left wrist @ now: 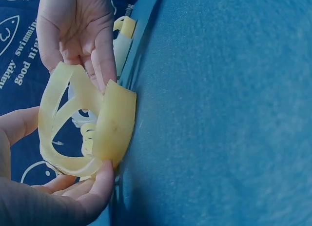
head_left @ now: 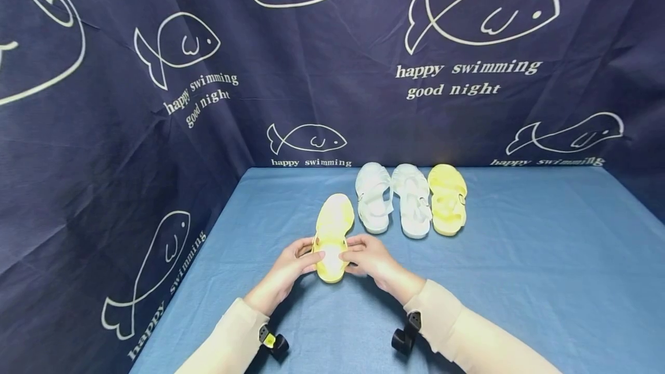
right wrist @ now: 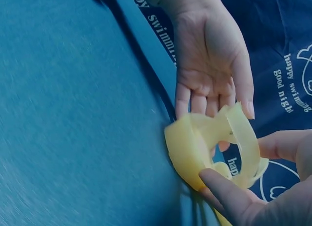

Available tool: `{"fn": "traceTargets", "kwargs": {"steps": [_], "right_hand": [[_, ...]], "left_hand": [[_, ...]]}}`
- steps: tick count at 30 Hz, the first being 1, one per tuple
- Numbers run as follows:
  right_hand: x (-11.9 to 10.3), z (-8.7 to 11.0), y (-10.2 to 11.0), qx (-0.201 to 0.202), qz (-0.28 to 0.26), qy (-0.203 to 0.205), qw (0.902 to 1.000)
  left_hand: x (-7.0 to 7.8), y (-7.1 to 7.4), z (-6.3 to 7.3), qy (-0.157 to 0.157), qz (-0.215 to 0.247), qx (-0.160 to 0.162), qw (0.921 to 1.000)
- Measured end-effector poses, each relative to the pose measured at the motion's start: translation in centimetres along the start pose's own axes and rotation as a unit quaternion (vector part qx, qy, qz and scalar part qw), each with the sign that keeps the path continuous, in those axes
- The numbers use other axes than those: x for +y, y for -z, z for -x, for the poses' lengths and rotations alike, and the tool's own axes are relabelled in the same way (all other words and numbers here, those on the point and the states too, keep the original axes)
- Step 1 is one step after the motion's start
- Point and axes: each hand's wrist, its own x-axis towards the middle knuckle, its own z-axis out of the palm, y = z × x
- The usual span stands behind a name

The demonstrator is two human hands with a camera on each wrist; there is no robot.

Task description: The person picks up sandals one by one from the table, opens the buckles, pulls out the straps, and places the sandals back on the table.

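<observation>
A yellow sandal (head_left: 334, 221) is held between both hands, its toe pointing away from me and its heel toward me. My left hand (head_left: 293, 264) grips its left side near the heel, and my right hand (head_left: 373, 258) grips the right side at the same height. From the left wrist view, the sandal's heel (left wrist: 117, 126) and looped straps face the camera, with left fingers (left wrist: 100, 187) at the sole's edge. The right wrist view has right fingers (right wrist: 226, 189) on the heel's edge, and the left hand (right wrist: 209, 55) across from them, palm showing.
Two pale mint sandals (head_left: 374, 198) (head_left: 414, 227) stand side by side behind and right of the held one. A second yellow sandal (head_left: 447, 201) is at the right end of that row. Blue cloth (head_left: 519, 281) covers the table; a dark printed curtain (head_left: 374, 97) hangs behind it.
</observation>
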Motion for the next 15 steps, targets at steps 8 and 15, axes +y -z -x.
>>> {"fn": "traceTargets", "kwargs": {"steps": [8,15], "right_hand": [[-0.9,-0.8,0.7,0.003,0.081,0.015,0.9966],[-1.7,-1.2,1.3,0.000,0.102,0.030,0.9943]], "left_hand": [[0.4,0.1,-0.3,-0.003,-0.043,0.059,0.9973],[0.3,0.2,-0.2,-0.008,-0.055,0.102,0.9932]]}}
